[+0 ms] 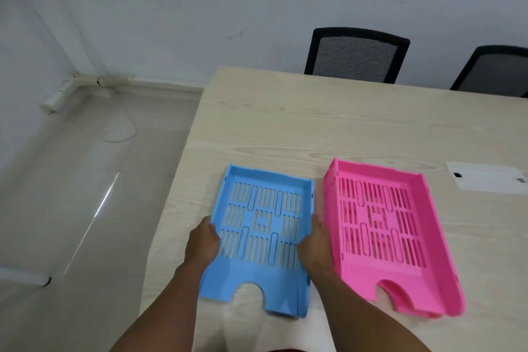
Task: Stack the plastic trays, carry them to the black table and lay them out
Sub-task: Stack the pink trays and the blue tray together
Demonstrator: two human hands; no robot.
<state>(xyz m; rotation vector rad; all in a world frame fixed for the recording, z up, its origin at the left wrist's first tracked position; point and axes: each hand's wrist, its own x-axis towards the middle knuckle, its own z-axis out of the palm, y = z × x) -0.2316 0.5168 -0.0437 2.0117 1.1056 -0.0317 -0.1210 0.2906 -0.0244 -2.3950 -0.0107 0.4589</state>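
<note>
A blue slotted plastic tray lies near the left front corner of a light wooden table. My left hand grips its left side wall and my right hand grips its right side wall. Just to the right sits a pink tray, which looks like a stack of at least two pink trays nested together. My right hand lies in the narrow gap between the blue tray and the pink one. No black table is in view.
Two black mesh office chairs stand at the table's far edge. A white cable cover plate is set into the tabletop at right. Glossy floor with a power strip lies left of the table.
</note>
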